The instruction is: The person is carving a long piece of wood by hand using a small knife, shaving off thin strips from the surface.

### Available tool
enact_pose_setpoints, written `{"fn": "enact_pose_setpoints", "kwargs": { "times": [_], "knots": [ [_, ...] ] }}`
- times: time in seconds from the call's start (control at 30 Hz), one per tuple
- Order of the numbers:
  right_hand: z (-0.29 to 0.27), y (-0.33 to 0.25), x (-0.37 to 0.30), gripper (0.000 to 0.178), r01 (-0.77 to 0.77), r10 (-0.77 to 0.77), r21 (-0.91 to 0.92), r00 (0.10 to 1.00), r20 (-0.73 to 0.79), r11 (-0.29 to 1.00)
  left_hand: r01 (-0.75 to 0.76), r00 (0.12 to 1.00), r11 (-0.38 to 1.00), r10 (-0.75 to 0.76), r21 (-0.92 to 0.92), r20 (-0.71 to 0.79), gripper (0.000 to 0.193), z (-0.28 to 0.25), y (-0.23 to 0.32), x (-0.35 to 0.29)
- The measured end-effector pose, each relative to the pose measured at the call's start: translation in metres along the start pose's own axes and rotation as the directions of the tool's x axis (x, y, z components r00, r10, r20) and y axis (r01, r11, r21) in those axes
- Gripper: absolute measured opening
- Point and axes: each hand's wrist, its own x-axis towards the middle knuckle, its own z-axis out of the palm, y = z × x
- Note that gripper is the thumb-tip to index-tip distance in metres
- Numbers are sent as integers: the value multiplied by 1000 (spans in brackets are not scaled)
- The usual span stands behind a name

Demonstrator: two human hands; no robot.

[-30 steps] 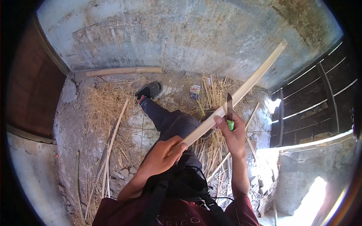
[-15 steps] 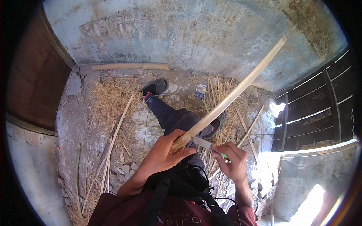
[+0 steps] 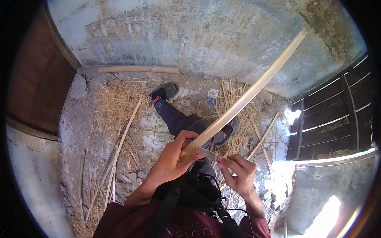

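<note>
A long split bamboo strip [image 3: 247,98] slants up and to the right from my lap, its far end raised in front of the wall. My left hand [image 3: 173,157] is wrapped round its near end, thumb pressed along the lower side. In my right hand [image 3: 238,173] is a knife [image 3: 207,153] with a flat grey blade. The blade's tip end touches the strip right beside my left thumb. My fingers cover the knife's handle.
Thin bamboo strips [image 3: 124,137] and heaps of shavings [image 3: 119,101] lie about my outstretched leg. A bamboo pole [image 3: 139,69] rests along the wall's foot. Near my shoe is a small blue-and-white packet [image 3: 212,96]. Slatted dark boards [image 3: 329,119] stand at right.
The knife and my right hand have shifted left, closer to my left thumb. The strip's far end has risen slightly and moved right.
</note>
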Motion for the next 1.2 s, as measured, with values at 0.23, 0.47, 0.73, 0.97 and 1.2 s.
{"fn": "enact_pose_setpoints", "kwargs": {
  "times": [0.23, 0.47, 0.73, 0.97, 1.2],
  "knots": [
    [3, -3, 1, 23, -13, 14, 48, 1000, -15, 999, -106, 994, 993, 105, -45, -27, 48, -1, -6, -2],
    [3, 1, 2, 22, 12, -10, 92, 1000, -24, 996, -142, 990, 985, 138, -96, -38, 46, 0, -7, -2],
    [3, -1, 1, 23, -3, 4, 89, 1000, -5, 996, -116, 993, 992, 116, -58, -12, 46, -3, -2, -2],
    [0, -6, 2, 19, -9, 10, 73, 1000, -18, 997, -110, 994, 992, 110, -58, -16, 46, 0, -5, -4],
    [-2, -10, 1, 21, 4, -3, 5, 1000, -29, 1000, -44, 999, 997, 43, -71, -6, 45, -1, 1, -5]
  ]
}}
